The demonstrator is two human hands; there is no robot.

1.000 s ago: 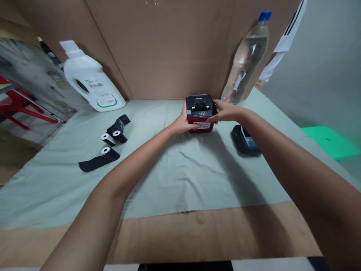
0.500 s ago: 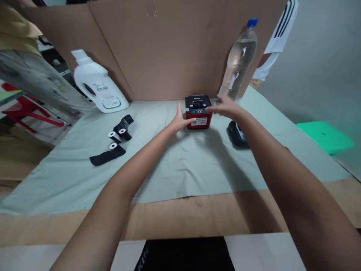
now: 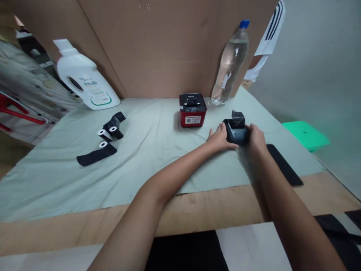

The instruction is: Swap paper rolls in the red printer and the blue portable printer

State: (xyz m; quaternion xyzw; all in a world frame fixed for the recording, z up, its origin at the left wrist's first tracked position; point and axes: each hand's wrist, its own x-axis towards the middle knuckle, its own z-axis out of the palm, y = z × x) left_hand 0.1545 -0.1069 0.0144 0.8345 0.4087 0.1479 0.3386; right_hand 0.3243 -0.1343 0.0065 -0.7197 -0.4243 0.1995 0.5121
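On the right side of the cloth lies a small black portable printer [image 3: 237, 136], with a crumpled dark strip of paper [image 3: 238, 117] sticking up from its top. My left hand [image 3: 220, 139] grips its left side, thumb along the front and fingers at the upper left corner. Around its right edge closes my right hand [image 3: 256, 138], whose fingertips are partly hidden behind it. A red and black receipt printer [image 3: 193, 110] stands behind and to the left, apart from both hands.
Several paper rolls with black strips [image 3: 108, 136] lie at left. A white detergent bottle [image 3: 87, 79] and a clear water bottle [image 3: 229, 67] stand before the cardboard panel [image 3: 169, 49]. A flat black slab [image 3: 284, 165] lies by my right forearm; a green stool [image 3: 306, 134] is beyond.
Both hands have left the red printer and moved right to the black portable printer, taking hold of its two sides. The dark paper strip now shows above it. The view has shifted slightly right.
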